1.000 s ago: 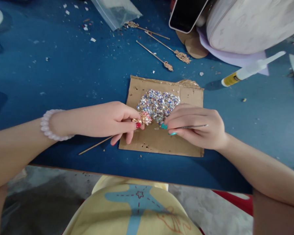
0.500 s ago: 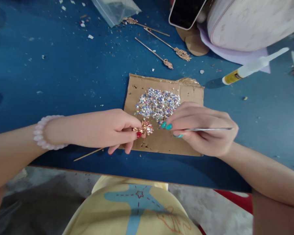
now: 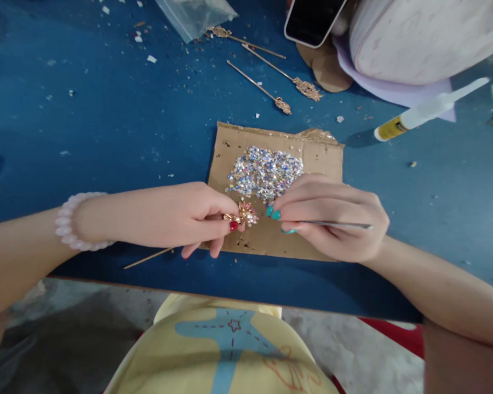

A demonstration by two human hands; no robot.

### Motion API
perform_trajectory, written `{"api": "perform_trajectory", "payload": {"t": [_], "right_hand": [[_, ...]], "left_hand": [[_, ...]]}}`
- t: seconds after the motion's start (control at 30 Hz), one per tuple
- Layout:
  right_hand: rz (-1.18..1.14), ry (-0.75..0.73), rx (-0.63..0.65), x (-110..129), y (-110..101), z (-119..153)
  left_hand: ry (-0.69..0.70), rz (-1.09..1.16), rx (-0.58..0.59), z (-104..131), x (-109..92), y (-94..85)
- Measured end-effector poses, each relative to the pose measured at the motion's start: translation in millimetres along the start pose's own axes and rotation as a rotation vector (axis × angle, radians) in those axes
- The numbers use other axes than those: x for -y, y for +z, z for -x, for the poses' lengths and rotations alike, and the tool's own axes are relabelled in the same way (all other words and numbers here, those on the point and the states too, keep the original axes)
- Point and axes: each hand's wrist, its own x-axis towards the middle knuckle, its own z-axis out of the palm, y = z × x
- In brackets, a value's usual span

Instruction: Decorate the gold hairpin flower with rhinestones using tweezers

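Between the thumb and fingers of my left hand point(image 3: 189, 219) is a gold hairpin, its ornamental head point(image 3: 247, 214) set with pink stones. A thin stick point(image 3: 148, 258) emerges below that hand and looks like the hairpin's shaft. My right hand point(image 3: 337, 219) pinches a thin metal tool point(image 3: 332, 223) like a pen, its tip close to the pink stones; whether it touches them I cannot tell. Both hands are over a cardboard sheet point(image 3: 304, 243). A pile of small glittering rhinestones point(image 3: 267, 169) lies on the cardboard just beyond my fingers.
Several gold hairpins point(image 3: 281, 104) lie farther back on the blue table point(image 3: 107, 137), near a clear plastic bag point(image 3: 197, 16). At the back right are a phone point(image 3: 314, 22), a pale rounded case point(image 3: 427, 38) and a glue bottle point(image 3: 414, 117) with a long nozzle.
My right hand has shifted slightly left, bringing the metal tool closer to the hairpin's head, and the tool's rear end has tipped a little. My left hand holds nearly still.
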Motion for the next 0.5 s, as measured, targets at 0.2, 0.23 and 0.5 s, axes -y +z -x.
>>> {"api": "perform_trajectory", "payload": {"t": [0.2,0.23,0.5], "right_hand": [[0.029,-0.015,0.012,1.3,1.0,-1.5],[0.034,-0.017,0.012,1.4,1.0,-1.8],[0.036,-0.035,0.002,1.2,0.5,-2.2]], "left_hand": [[0.011,0.009,-0.011,-1.0,1.8,-0.2],[0.013,0.01,-0.012,-1.1,1.7,-0.1],[0.003,0.004,-0.005,0.0,-0.3,0.5]]}}
